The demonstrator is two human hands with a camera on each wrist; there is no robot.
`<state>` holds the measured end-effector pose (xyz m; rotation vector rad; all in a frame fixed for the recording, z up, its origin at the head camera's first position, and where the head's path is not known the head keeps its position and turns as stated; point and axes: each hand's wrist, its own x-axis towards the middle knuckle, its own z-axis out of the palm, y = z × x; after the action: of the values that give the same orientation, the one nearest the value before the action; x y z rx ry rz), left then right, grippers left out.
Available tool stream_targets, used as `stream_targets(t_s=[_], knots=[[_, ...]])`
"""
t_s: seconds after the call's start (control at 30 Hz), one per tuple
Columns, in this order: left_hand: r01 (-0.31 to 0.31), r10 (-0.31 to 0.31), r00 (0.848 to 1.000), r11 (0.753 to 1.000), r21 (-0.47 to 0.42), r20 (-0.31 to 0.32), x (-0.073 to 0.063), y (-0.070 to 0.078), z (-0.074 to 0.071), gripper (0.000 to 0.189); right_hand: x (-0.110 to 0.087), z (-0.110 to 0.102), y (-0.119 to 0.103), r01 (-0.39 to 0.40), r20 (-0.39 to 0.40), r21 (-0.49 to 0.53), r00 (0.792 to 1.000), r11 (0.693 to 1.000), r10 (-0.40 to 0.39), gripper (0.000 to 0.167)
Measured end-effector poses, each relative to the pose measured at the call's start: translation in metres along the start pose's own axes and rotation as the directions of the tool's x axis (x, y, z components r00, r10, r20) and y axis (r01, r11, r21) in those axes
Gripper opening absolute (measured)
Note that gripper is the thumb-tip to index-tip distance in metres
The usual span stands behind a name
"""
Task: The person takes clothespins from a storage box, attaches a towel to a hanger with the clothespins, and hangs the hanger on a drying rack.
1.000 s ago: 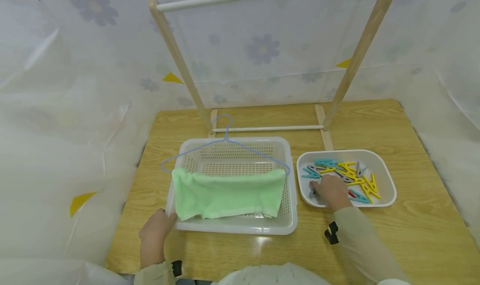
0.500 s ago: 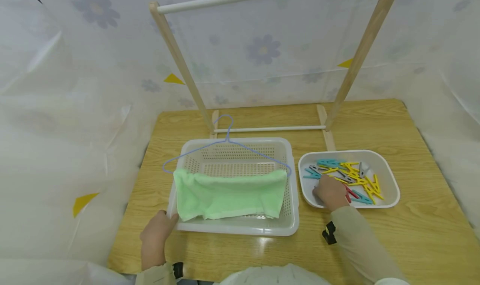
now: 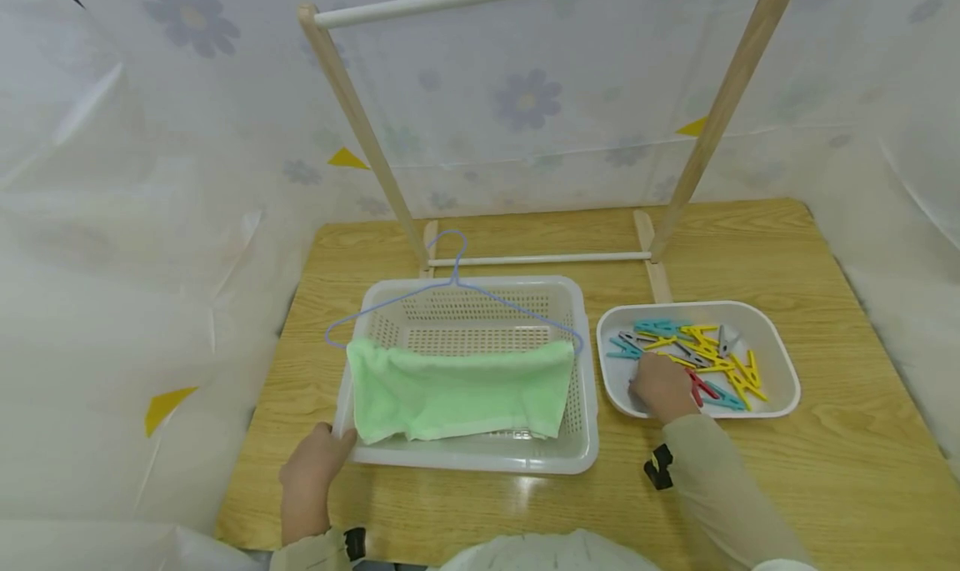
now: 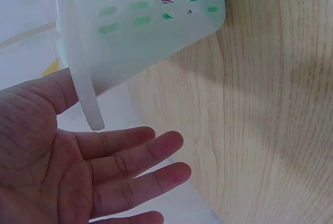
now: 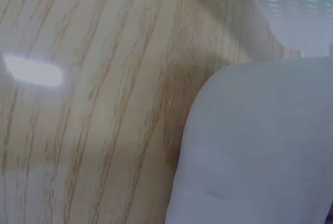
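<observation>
- Touching the basket, the left hand had its fingers apart.
- The right hand was in the tray beside clothespins (its hidden grip I couldn't tell).
- Towel and hanger lay across the basket.

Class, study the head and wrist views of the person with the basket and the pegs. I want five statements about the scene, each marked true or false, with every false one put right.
1. The right hand is inside the white tray. True.
2. All the pegs in it are yellow. False: there are also turquoise, grey and red ones.
3. The left hand is at the side of the white basket. True.
4. The green cloth covers the lower part of the blue hanger. True.
5. The blue hanger dangles from the rack's top bar. False: the blue hanger lies across the white basket.
</observation>
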<state>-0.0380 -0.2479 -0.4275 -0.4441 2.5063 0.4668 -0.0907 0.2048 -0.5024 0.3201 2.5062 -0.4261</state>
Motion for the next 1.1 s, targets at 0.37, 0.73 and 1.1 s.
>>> stream_targets(t_s=[0.37, 0.73, 1.1], knots=[[-0.057, 0.061, 0.995, 0.997, -0.045, 0.078, 0.001, -0.011, -0.003, 0.078, 0.000, 0.002, 0.004, 0.021, -0.002, 0.018, 1.000, 1.000, -0.021, 0.025], [-0.092, 0.104, 0.988, 0.990, -0.108, 0.114, 0.000, -0.025, -0.008, 0.079, 0.000, -0.001, 0.002, 0.028, 0.002, 0.025, 1.000, 0.999, -0.028, 0.029], [-0.109, 0.121, 0.987, 0.988, -0.109, 0.109, 0.000, -0.024, -0.011, 0.073, 0.001, -0.004, 0.004, 0.061, -0.023, 0.007, 0.998, 0.998, -0.061, 0.034]])
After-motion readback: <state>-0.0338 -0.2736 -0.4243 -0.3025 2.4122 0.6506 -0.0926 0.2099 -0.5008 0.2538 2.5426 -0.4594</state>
